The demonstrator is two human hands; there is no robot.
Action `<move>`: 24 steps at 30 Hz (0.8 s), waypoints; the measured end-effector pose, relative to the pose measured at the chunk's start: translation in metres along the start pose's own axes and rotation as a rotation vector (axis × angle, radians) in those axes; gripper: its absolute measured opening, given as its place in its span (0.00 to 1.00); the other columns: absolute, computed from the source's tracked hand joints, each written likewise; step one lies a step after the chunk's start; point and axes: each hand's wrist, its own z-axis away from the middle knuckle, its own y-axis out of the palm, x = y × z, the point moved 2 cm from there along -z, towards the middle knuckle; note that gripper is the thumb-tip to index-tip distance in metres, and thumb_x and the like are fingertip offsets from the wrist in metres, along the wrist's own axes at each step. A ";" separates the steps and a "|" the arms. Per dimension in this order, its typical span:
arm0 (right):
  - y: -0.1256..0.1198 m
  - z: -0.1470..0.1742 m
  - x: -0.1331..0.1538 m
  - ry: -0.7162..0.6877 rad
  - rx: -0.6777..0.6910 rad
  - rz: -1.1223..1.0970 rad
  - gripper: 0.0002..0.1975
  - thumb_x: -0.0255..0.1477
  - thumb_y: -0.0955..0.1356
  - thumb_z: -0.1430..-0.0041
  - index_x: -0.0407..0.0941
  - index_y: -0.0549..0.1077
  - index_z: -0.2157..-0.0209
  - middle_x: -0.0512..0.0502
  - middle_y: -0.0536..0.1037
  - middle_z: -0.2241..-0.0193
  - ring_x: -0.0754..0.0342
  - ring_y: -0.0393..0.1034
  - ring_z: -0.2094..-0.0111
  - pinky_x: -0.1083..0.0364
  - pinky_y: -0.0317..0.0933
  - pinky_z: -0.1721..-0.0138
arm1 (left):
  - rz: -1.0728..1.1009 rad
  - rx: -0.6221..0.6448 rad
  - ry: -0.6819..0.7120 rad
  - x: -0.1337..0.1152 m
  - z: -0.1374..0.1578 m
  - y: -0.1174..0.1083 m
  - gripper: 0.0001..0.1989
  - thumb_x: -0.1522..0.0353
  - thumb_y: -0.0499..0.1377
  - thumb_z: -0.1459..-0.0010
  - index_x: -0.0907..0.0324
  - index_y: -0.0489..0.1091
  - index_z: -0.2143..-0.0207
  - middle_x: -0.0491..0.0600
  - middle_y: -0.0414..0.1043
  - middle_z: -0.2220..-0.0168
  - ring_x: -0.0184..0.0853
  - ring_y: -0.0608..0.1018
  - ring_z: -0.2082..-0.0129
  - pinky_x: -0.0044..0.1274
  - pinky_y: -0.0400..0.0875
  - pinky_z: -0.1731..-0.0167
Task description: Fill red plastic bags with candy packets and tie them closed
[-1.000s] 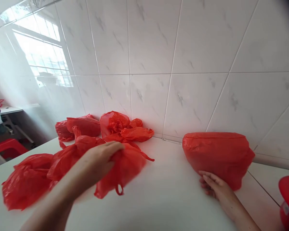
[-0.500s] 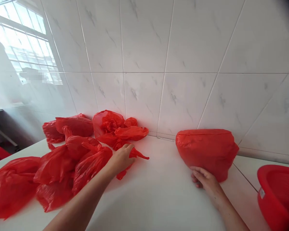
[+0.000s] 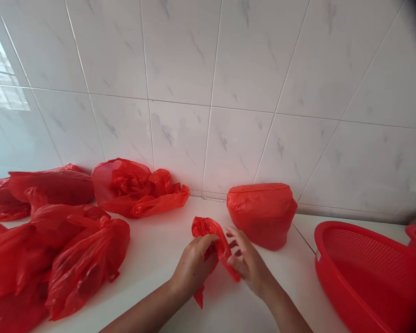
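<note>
A crumpled red plastic bag (image 3: 208, 226) is held up over the white tabletop in front of me. My left hand (image 3: 196, 261) is closed around its gathered middle, and one end hangs below the hand. My right hand (image 3: 247, 259) is at the bag's right side, fingers apart and slightly smeared by motion. Its thumb lies against or very near a loose strip of the bag; I cannot tell which. Behind the right hand a fuller red bag (image 3: 263, 217) stands near the wall.
Several knotted, filled red bags (image 3: 90, 263) lie at the left of the white table (image 3: 152, 296). Loose red bags (image 3: 135, 185) are heaped along the tiled wall (image 3: 180, 138). On the right stands a red perforated plastic basket (image 3: 324, 259), with another red container partly visible behind it.
My left hand has picked the crumpled bag out beside the pile and brought it right. My right hand has left the standing bag and come to the crumpled one. The view has turned right.
</note>
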 end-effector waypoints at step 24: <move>-0.023 -0.010 -0.049 0.451 -0.584 -0.651 0.15 0.43 0.64 0.45 0.45 0.68 0.69 0.46 0.74 0.72 0.53 0.70 0.72 0.54 0.65 0.72 | -0.035 -0.094 0.058 0.007 0.016 -0.019 0.24 0.58 0.60 0.46 0.57 0.62 0.48 0.57 0.63 0.49 0.44 0.68 0.51 0.34 0.67 0.52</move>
